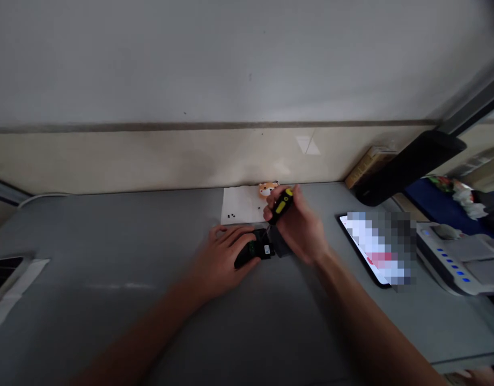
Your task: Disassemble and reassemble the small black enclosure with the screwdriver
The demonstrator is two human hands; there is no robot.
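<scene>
My left hand [222,256] rests on the grey desk [110,279] and grips a small black device [255,249] with a label on it, holding it down. My right hand [301,225] is closed round a black and yellow screwdriver [282,205], held upright with its tip down at the black device. Just behind the hands lies a white sheet of paper [241,205] with a few tiny black screws [231,215] on it.
A phone [371,246] with a lit screen lies to the right. Beyond it are a white device with blue lights [451,257], a black object [407,163] leaning at the wall, and a small orange figure [267,188]. A tray edge [9,273] is at the left.
</scene>
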